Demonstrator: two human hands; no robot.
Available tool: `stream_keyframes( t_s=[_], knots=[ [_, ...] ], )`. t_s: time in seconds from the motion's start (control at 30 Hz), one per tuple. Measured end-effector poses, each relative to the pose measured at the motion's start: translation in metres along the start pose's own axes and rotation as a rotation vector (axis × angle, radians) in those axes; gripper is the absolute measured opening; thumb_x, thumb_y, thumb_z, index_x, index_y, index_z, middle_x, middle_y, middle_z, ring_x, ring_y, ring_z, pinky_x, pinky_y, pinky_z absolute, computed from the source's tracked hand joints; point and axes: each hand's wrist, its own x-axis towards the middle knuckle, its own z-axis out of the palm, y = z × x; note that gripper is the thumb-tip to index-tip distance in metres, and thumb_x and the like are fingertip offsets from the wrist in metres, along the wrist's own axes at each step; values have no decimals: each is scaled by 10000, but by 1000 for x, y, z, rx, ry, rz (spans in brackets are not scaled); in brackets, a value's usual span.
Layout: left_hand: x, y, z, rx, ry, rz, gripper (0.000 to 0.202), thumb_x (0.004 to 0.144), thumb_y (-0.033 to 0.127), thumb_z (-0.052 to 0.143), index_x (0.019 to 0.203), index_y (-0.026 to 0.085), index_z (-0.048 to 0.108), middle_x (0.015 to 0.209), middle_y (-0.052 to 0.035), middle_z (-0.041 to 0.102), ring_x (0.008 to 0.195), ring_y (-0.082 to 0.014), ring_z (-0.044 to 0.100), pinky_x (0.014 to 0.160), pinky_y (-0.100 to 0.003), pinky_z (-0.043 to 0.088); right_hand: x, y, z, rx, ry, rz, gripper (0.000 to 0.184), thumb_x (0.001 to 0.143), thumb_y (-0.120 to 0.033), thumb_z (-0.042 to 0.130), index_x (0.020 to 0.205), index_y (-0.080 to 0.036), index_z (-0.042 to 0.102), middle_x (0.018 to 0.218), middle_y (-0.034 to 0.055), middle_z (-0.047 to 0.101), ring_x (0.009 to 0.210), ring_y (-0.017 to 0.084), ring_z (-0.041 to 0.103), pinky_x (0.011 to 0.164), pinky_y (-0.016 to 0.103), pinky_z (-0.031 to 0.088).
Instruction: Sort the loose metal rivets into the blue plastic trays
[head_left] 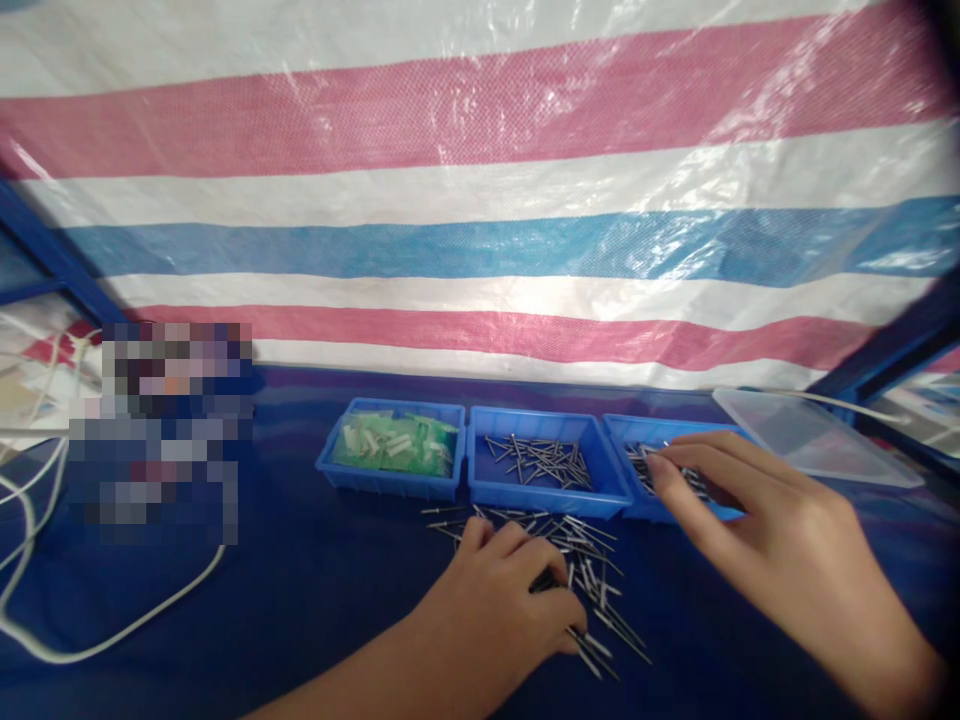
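My left hand (510, 590) is curled over a loose pile of blind rivets (600, 590) on the blue table; several rivets poke out beside its thumb, and its fingers are closed on some of them. Over the right blue bin (720, 513) is my right hand (765, 520), thumb and forefinger pinched together. Whatever lies between those fingertips is hidden. More rivets (641, 462) show inside that bin, partly covered by the hand. The middle blue bin (540, 497) also holds a scatter of rivets (536, 460).
At the left of the row, a blue bin (390, 482) holds green-and-white small packets (397, 442). A translucent plastic lid (810, 440) lies behind my right hand. White cables (90, 655) loop across the table's left side. A striped plastic sheet (480, 240) hangs behind.
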Motion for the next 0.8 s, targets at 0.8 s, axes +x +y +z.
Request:
stream_keyframes(
  t_s=[0.8],
  knots=[
    [9,6,-14,-487,322,-261,95,871,148,585,931,196,642,920,-13,650,845,-141,600,781,-244,455,-7,-33,10,523,-599,-188,138,905,-171,478,887,-204,611,873,54,629,785,162,619,690,282,518]
  ],
)
